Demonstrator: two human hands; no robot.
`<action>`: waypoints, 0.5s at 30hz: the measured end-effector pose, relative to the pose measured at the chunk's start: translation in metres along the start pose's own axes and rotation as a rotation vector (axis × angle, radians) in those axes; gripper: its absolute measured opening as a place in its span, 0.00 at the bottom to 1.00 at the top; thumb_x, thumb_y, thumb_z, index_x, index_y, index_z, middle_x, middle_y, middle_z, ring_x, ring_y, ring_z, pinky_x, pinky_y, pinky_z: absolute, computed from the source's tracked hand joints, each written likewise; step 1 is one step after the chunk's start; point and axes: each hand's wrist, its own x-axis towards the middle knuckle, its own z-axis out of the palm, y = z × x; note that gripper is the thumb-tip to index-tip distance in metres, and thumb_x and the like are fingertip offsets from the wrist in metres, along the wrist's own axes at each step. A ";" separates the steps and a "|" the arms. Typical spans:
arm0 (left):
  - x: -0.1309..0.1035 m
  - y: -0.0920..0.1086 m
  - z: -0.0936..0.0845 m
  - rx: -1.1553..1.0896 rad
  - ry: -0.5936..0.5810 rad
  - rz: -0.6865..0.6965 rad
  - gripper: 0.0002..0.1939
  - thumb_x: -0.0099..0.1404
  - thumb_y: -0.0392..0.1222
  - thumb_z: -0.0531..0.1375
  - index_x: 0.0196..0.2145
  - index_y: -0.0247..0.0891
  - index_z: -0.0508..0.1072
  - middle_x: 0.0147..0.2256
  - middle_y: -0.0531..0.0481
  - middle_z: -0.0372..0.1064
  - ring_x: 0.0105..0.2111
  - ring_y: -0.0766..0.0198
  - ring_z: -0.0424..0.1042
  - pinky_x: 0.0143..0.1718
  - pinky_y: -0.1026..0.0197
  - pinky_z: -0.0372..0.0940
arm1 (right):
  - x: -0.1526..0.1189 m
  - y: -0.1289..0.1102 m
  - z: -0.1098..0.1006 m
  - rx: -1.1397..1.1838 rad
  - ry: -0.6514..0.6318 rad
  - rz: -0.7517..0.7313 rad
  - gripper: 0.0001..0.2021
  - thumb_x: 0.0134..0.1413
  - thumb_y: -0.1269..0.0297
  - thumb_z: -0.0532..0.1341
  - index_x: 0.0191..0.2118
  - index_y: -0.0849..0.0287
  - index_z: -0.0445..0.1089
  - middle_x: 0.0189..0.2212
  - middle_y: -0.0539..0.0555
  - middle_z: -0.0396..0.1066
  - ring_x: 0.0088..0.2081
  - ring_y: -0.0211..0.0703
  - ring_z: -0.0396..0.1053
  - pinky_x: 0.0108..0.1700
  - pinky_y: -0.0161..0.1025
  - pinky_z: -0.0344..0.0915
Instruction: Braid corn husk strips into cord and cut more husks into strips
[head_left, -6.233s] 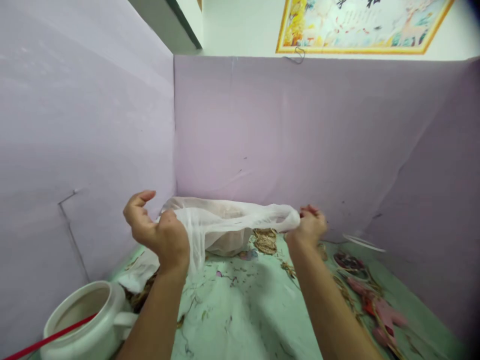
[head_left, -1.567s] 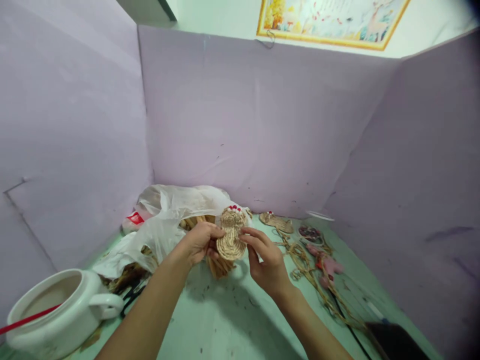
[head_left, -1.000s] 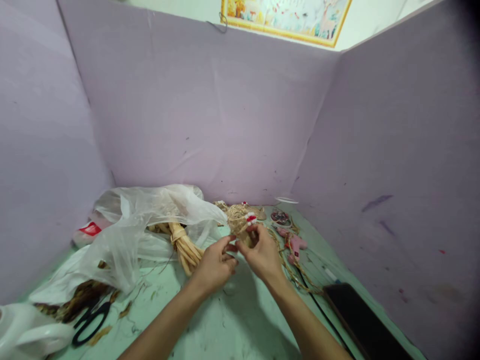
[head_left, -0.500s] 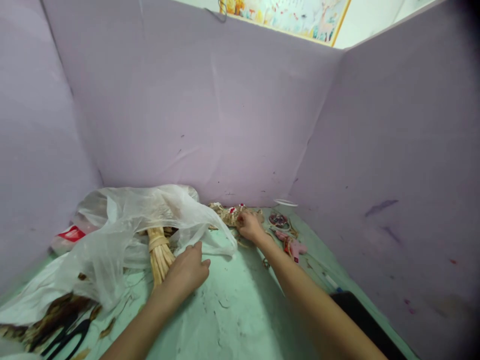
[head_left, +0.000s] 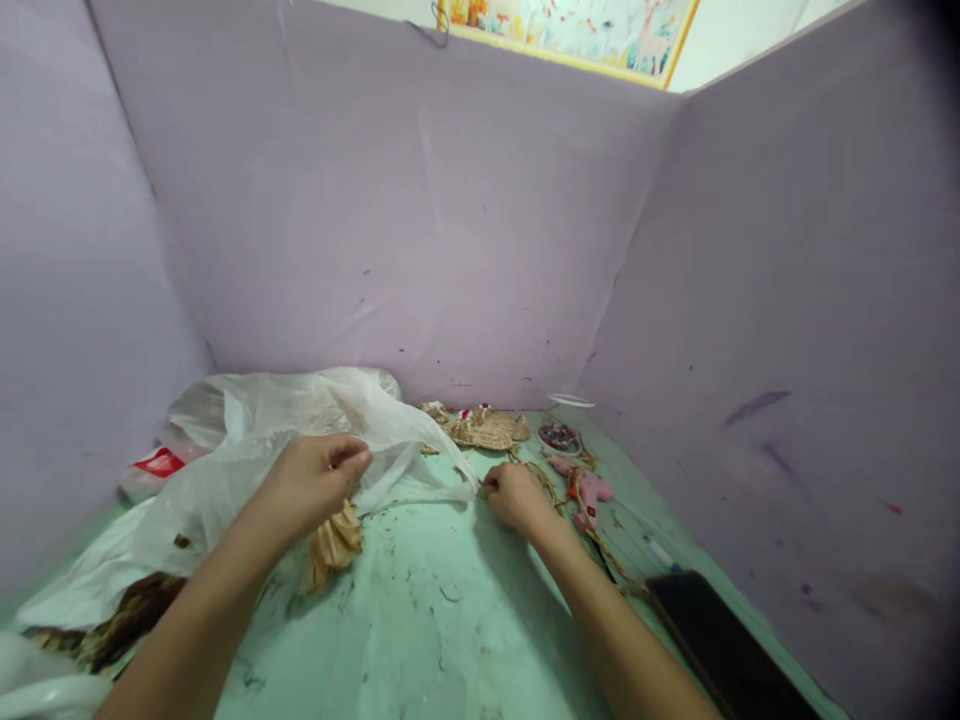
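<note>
My left hand [head_left: 319, 475] is over the crumpled translucent plastic bag [head_left: 255, 420], thumb and fingers drawn together. What they hold, if anything, is hidden. Below its wrist, the fanned end of a pale dried-fibre bundle [head_left: 335, 547] shows; the rest is covered by hand and bag. My right hand [head_left: 519, 495] rests low over the green surface, fingers curled in a pinch beside the bag's right corner. I cannot make out what is in that pinch. Just behind it lies a woven straw piece [head_left: 487, 428] with small red and white decorations.
A pink glue gun [head_left: 591, 492] lies right of my right hand, with twisted cord [head_left: 600, 545] around it. Behind it sits a round container [head_left: 558, 436] of small coloured pieces. A black flat device [head_left: 727, 640] is front right. Brown dried material [head_left: 131, 620] lies front left. Lilac panels [head_left: 480, 220] enclose the surface.
My right hand has come back from the straw piece, toward the bag's corner. The left hand has moved left and up over the bag, its fingers closing. The scissors at front left are now hidden.
</note>
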 end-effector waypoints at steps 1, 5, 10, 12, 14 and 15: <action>0.000 -0.004 -0.008 0.021 0.033 -0.035 0.13 0.54 0.47 0.53 0.31 0.37 0.73 0.22 0.52 0.68 0.24 0.66 0.66 0.24 0.68 0.56 | -0.003 0.001 -0.003 -0.016 -0.008 0.024 0.10 0.39 0.74 0.55 0.25 0.60 0.74 0.26 0.59 0.73 0.31 0.44 0.68 0.31 0.34 0.56; 0.000 -0.025 -0.028 0.282 0.121 -0.178 0.15 0.54 0.49 0.52 0.22 0.35 0.69 0.17 0.52 0.64 0.19 0.67 0.63 0.19 0.69 0.51 | -0.015 -0.007 -0.021 0.017 0.109 0.132 0.10 0.38 0.75 0.54 0.24 0.60 0.73 0.24 0.59 0.73 0.30 0.46 0.68 0.30 0.36 0.56; 0.004 -0.043 -0.020 0.015 0.032 -0.340 0.11 0.55 0.41 0.49 0.23 0.33 0.66 0.16 0.51 0.62 0.16 0.67 0.63 0.19 0.67 0.57 | -0.025 -0.051 -0.042 0.609 0.395 -0.018 0.11 0.46 0.65 0.53 0.32 0.59 0.72 0.29 0.55 0.73 0.31 0.42 0.67 0.34 0.36 0.60; 0.010 -0.050 -0.010 -0.112 0.000 -0.382 0.10 0.55 0.38 0.48 0.25 0.33 0.66 0.17 0.51 0.63 0.17 0.67 0.64 0.21 0.67 0.60 | -0.024 -0.077 -0.039 0.866 0.173 -0.080 0.11 0.44 0.63 0.54 0.31 0.61 0.71 0.26 0.53 0.72 0.28 0.40 0.67 0.30 0.35 0.61; 0.018 -0.060 -0.004 -0.177 0.030 -0.416 0.10 0.53 0.37 0.48 0.28 0.33 0.67 0.21 0.49 0.66 0.20 0.66 0.67 0.23 0.66 0.62 | -0.019 -0.103 -0.026 0.965 -0.081 -0.110 0.11 0.43 0.63 0.54 0.30 0.62 0.71 0.24 0.53 0.71 0.26 0.40 0.66 0.28 0.34 0.60; 0.021 -0.066 -0.002 -0.148 0.068 -0.412 0.10 0.52 0.36 0.49 0.29 0.33 0.68 0.23 0.48 0.68 0.22 0.65 0.68 0.24 0.65 0.62 | -0.015 -0.115 -0.017 0.954 -0.160 -0.122 0.11 0.43 0.63 0.55 0.30 0.62 0.70 0.24 0.53 0.70 0.26 0.39 0.66 0.28 0.34 0.60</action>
